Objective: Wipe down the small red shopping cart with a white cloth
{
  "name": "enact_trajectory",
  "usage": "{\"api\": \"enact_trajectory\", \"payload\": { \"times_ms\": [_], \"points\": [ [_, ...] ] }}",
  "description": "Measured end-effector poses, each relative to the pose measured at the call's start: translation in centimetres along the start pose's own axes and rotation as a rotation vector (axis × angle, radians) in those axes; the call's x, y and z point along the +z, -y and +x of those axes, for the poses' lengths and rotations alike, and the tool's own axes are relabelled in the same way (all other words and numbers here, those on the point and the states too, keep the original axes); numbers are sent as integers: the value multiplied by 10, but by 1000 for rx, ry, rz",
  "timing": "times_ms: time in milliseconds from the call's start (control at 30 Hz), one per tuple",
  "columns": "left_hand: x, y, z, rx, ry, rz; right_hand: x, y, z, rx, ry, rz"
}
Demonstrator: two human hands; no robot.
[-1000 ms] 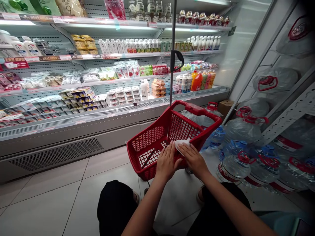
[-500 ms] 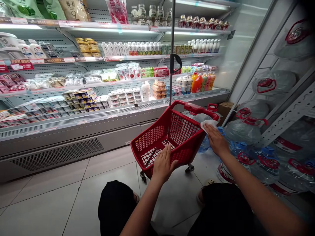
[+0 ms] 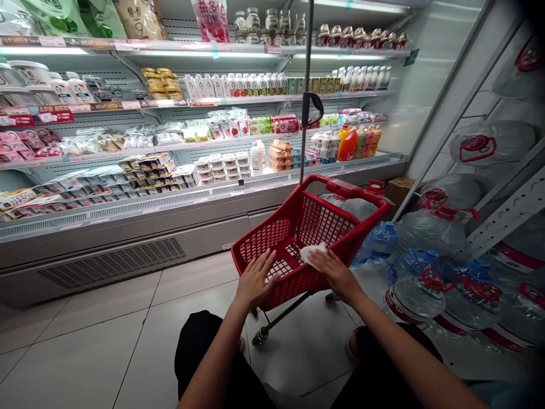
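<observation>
A small red shopping cart (image 3: pixel 272 233) with lattice sides stands on wheels in front of my knees. My right hand (image 3: pixel 334 272) presses a crumpled white cloth (image 3: pixel 313 255) on the cart's near side rim, its fingers laid over the cloth. Whether the cloth is fabric or paper I cannot tell. My left hand (image 3: pixel 256 278), fingers spread, rests at the near rim close to the cart's front left corner and holds nothing. Part of the near side is hidden behind both hands.
A refrigerated display case (image 3: pixel 204 227) full of dairy packs and drinks runs along the far side. Large clear water bottles (image 3: pixel 415 295) with red handles crowd the right. A cardboard box (image 3: pixel 398 193) sits behind the cart. Pale tiles (image 3: pixel 106 335) cover the floor.
My right hand has brought the white cloth from the handle end leftward and nearer along the cart's rim. My left hand has shifted left. The cart appears turned slightly.
</observation>
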State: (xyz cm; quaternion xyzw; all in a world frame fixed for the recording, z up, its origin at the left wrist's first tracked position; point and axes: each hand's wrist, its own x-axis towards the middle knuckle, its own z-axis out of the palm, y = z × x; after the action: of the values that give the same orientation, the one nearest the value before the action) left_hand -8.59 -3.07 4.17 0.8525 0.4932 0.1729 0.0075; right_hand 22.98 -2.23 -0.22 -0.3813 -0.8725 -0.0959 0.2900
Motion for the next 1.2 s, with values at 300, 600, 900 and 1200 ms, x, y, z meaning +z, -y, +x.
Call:
{"api": "enact_trajectory", "payload": {
  "times_ms": [300, 600, 900, 1200],
  "points": [
    [29, -23, -2, -115, -90, 11, -10, -74, 15, 196, -61, -67],
    [44, -84, -9, -175, -328, 46, 7, -13, 11, 151, -44, -1],
    [22, -62, 0, 205, -136, -50, 9, 101, -22, -29, 17, 159],
    [-2, 35, 20, 243, 43, 143, -10, 15, -15, 148, 68, 100]
  ]
}}
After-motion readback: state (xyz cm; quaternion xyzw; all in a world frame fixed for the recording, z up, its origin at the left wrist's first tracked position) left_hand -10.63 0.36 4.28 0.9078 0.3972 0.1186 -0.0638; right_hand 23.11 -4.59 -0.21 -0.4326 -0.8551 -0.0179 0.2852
